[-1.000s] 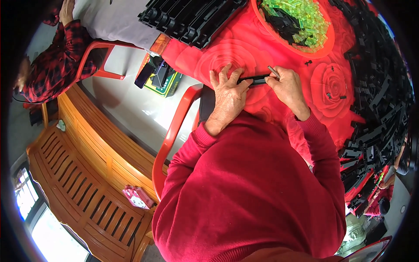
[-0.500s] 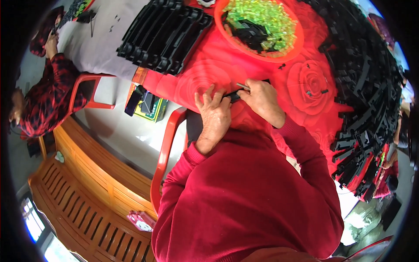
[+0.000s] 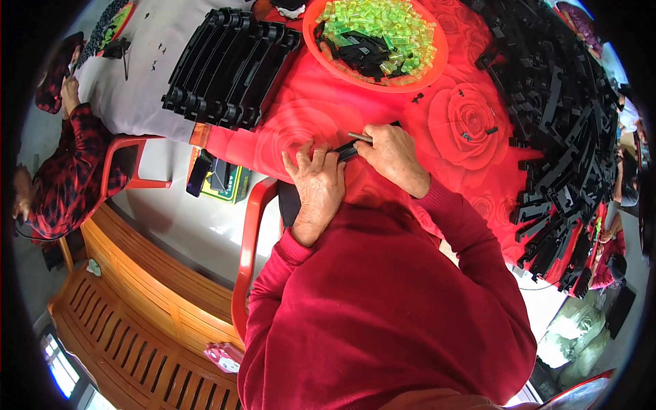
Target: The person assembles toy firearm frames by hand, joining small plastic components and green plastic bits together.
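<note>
A narrow black plastic strip lies slantwise on the red rose-patterned tablecloth in front of me. My left hand pins its left end with thumb and forefinger, while the other fingers fan out over the cloth. Closed around a thin grey metal rod-like tool, my right hand rests over the strip's right part. The tool's end sticks out to the left above the strip. My right fingers hide much of the strip and the tool's working end.
Ahead stands a red basin of yellow-green clear pieces and black parts. Long black plastic parts are stacked at the far left; a big heap of black strips covers the right side. A red chair is by my left arm. Another person sits left.
The whole view has shifted, so the table and both hands appear farther left. My hands keep nearly the same hold on the strip and the tool.
</note>
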